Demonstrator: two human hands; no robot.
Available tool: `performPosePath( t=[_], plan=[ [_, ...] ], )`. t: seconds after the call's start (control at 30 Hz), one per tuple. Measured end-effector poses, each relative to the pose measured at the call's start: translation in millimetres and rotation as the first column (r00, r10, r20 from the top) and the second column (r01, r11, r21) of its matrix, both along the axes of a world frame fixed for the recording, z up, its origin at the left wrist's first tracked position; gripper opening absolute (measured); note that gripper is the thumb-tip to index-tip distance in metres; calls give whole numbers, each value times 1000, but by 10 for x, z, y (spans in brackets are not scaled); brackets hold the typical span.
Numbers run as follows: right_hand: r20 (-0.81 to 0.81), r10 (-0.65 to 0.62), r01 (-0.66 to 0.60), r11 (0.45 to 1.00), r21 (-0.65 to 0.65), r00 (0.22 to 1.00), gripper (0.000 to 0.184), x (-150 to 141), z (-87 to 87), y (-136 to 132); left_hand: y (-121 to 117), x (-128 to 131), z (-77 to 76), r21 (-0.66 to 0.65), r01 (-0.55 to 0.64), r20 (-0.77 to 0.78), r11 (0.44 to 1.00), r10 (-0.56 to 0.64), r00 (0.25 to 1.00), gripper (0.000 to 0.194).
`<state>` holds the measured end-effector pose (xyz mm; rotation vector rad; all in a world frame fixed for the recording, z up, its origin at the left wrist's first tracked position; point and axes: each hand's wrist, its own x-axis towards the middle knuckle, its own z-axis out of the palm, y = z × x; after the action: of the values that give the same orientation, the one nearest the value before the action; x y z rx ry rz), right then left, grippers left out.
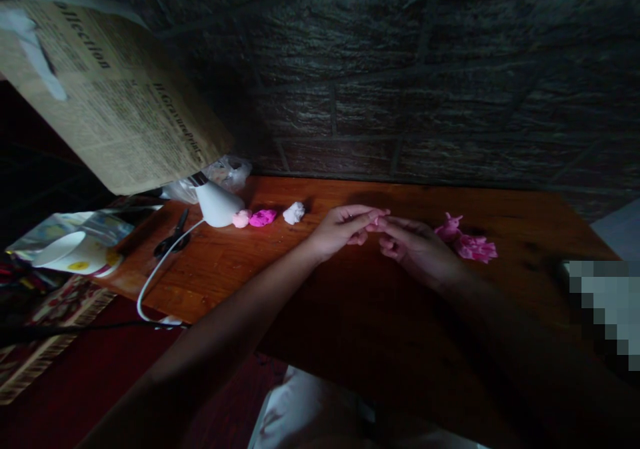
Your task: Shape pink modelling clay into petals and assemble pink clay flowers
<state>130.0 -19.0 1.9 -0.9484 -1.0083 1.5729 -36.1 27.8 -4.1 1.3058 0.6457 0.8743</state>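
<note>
My left hand (343,230) and my right hand (417,245) meet over the wooden table, fingers closed in a pinch. Between their fingertips is a small piece of pale pink clay (376,221), mostly covered by the fingers. Just beyond my right hand sits a pink clay figure (475,248), with ear-like points on top and a ruffled lower part. To the left of my left hand lie a white clay lump (294,213), a magenta clay lump (263,218) and a light pink clay lump (242,219); the last two touch.
A white lamp (218,203) with a newsprint shade (125,95) stands left, its cord (145,287) trailing over the table's edge. Scissors (173,234), a paper cup (67,252) and a plastic bag (231,172) are nearby. A dark brick wall (350,69) closes the back.
</note>
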Motion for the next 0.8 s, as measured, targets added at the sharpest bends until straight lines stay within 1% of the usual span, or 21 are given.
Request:
performPosePath(
  t=[0.17,0.3,0.43,0.53,0.63,0.8],
  plan=[
    [29,15,-16,999,34,999,28,23,-56,10,-6,7,11,5,15,-28,1000,-15,999,42],
    [135,-4,-14,991,136,991,29,36,-100,17,1,9,4,-16,-7,-67,1000,6,998,41],
    [235,-61,13,980,201,970,31,37,-62,1,3,11,-8,-27,-34,-59,999,32,998,39],
    [247,-95,46,979,197,964,30,38,-22,-7,-5,16,-12,-22,-15,-48,1000,14,999,38],
    [250,-129,88,981,170,960,29,47,-20,0,-13,23,-21,-16,1,-19,1000,-1,1000,39],
    [293,-203,167,975,145,934,34,66,-40,11,-24,26,-31,-7,-43,-6,999,43,999,35]
  ],
)
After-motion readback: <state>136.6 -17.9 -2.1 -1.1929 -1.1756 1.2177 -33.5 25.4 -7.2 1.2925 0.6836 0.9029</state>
